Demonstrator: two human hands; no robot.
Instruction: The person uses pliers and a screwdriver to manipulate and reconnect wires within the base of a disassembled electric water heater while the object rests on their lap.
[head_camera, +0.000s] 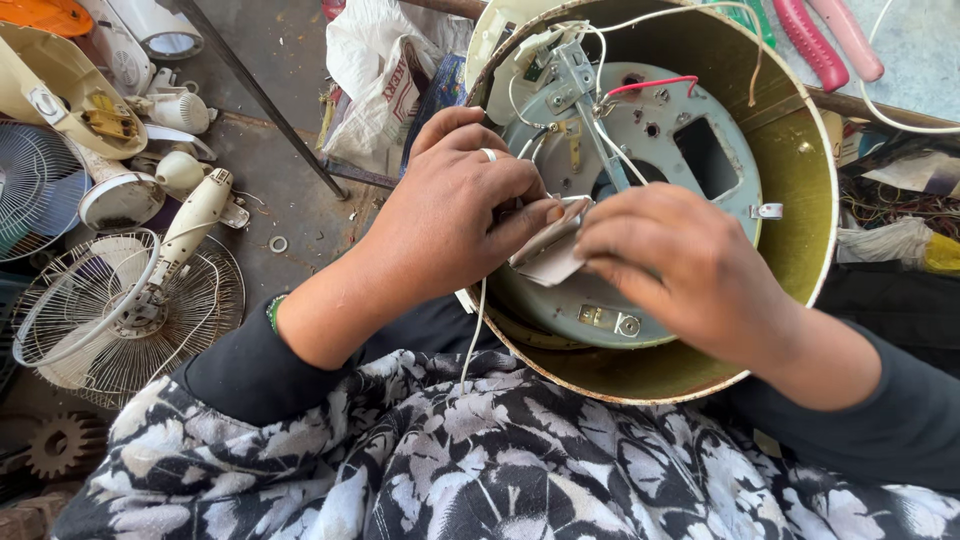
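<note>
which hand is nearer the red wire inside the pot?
Right. The right hand lies just below the red wire; the left hand is farther off, down and to its left.

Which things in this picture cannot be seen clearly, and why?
- Head view: the small grey part is mostly covered by the left hand and right hand.
- Head view: the pliers are cut off by the top edge.
- Head view: the round metal housing has its near rim hidden by the right hand's wrist.

The cooker shell is glossy yellowish metal, its base plate matt grey metal; the fan guard is thin white wire.
</note>
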